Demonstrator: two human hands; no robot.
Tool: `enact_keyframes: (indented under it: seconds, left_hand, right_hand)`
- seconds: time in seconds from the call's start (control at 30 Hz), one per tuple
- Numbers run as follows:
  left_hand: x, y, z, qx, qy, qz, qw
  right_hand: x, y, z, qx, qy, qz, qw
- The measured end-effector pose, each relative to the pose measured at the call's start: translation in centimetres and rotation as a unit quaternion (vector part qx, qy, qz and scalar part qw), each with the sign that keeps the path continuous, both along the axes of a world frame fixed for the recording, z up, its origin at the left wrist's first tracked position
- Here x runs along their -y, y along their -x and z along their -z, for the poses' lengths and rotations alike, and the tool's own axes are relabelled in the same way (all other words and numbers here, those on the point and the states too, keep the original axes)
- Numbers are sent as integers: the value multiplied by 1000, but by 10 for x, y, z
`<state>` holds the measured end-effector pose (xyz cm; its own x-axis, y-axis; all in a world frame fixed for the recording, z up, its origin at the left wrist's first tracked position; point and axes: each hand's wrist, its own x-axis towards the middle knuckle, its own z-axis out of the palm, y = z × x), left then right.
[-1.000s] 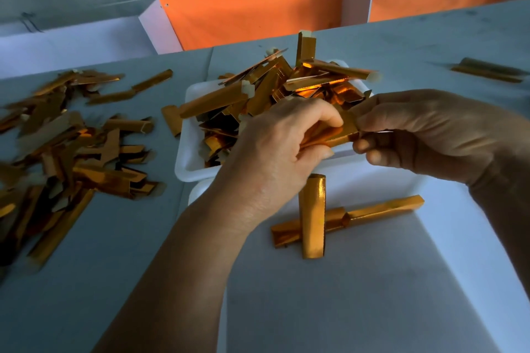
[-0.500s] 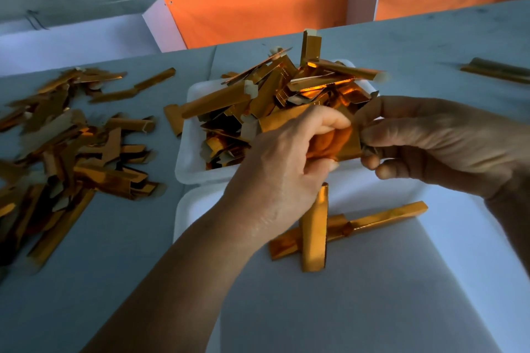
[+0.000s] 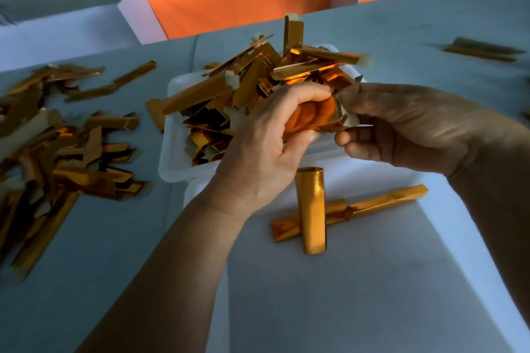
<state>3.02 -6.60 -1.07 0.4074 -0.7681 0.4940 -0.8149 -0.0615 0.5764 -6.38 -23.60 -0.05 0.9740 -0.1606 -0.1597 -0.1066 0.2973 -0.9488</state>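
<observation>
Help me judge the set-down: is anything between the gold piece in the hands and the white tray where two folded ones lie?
Nothing visible. The left hand and right hand hold the gold piece in open air near the white tray; two folded pieces lie on it, bare tray beside them.

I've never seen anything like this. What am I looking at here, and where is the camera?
No machine here: these are a person's two bare hands, filmed by one camera worn on the head, looking forward and down. The left hand and the right hand together grip one shiny gold card piece, seemingly folding it. Behind them a white tub is heaped with similar gold pieces. More lie in a loose pile on the grey table to the left. Nearer, on a white tray, lie two folded gold tubes, one across the other.
</observation>
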Motion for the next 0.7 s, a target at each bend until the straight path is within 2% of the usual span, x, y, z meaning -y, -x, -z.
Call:
enact_keyframes:
  seconds: [0.07, 0.2, 0.3, 0.37, 0.43, 0.57, 0.7]
  left_hand:
    - [3, 0, 0, 28, 8, 4, 1000]
    - [-1, 2, 0, 93, 11, -10, 996]
    - [-7, 1, -10, 114, 1, -27, 993]
    - [-10, 2, -20, 107, -25, -29, 993]
    - [-12, 5, -31, 76, -64, -22, 995]
    - [-14, 9, -42, 80, -96, -20, 992]
    - [-18, 18, -35, -16, -34, -26, 999]
  right_hand:
    - [3, 2, 1, 11, -6, 2, 1000]
    - [4, 5, -7, 13, 44, -8, 999]
    - [-7, 2, -10, 39, 141, 60, 987]
    - [-16, 2, -5, 69, 165, 109, 978]
    - [-24, 6, 2, 92, 107, 117, 983]
    - [-23, 11, 6, 82, -65, 51, 993]
    - [-18, 10, 1, 93, -98, 8, 991]
